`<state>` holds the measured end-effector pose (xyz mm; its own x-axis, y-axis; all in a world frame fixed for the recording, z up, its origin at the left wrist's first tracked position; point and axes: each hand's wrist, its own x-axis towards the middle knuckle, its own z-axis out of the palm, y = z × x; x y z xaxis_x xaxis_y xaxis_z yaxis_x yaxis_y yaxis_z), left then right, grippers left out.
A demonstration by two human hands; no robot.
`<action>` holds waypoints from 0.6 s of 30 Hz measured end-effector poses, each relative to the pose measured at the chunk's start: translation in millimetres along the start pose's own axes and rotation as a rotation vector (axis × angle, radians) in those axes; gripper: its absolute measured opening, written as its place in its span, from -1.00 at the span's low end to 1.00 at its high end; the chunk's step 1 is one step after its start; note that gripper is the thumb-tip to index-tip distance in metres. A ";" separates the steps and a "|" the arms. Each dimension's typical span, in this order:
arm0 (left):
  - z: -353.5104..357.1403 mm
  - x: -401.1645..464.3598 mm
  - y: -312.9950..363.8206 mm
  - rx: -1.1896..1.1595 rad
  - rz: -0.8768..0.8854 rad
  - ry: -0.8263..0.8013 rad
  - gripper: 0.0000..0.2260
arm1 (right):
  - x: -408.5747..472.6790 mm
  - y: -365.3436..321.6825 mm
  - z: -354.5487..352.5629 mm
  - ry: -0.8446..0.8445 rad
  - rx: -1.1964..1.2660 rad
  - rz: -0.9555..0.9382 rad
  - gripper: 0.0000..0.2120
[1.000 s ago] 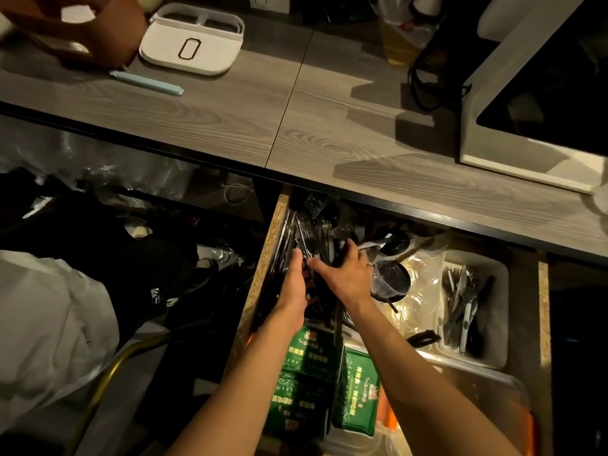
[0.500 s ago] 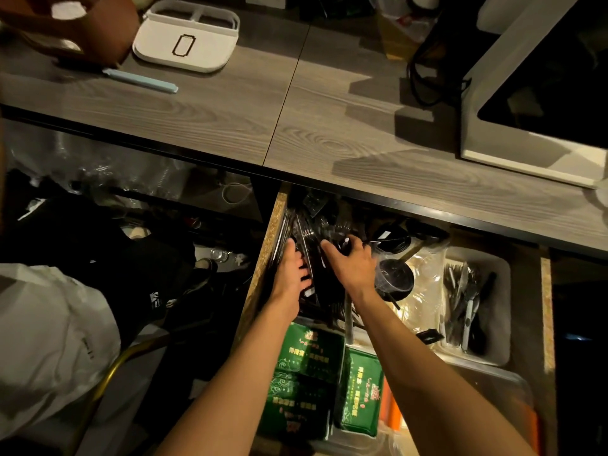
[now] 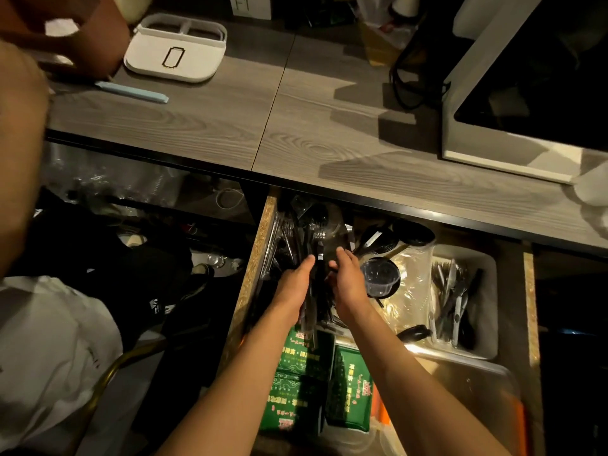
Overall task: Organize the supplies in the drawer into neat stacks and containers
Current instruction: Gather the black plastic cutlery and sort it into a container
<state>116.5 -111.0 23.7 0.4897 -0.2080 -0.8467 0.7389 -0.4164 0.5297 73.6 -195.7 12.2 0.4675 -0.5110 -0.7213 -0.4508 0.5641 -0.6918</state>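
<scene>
I see both hands down in the open drawer (image 3: pixel 255 258), by its left wall. My left hand (image 3: pixel 294 286) and right hand (image 3: pixel 348 284) face each other with fingers fairly straight, pressing a bundle of dark plastic cutlery (image 3: pixel 312 291) between the palms; more wrapped cutlery lies toward the drawer's far left corner. Just right of my right hand stands a small clear cup (image 3: pixel 380 278). A white bin (image 3: pixel 487 268) with loose utensils sits at the drawer's right side. Green packets (image 3: pixel 350 396) lie at the near edge, under my forearms.
</scene>
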 end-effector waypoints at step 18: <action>-6.1 -8.1 -5.0 -0.256 -0.094 -0.036 -0.39 | -30.1 14.6 -24.6 0.186 -0.209 -0.207 -0.71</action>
<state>111.6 -101.8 28.3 0.3996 -0.2124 -0.8917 0.8756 -0.1995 0.4399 34.2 -188.0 23.0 0.4277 -0.7206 -0.5456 -0.5163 0.3007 -0.8019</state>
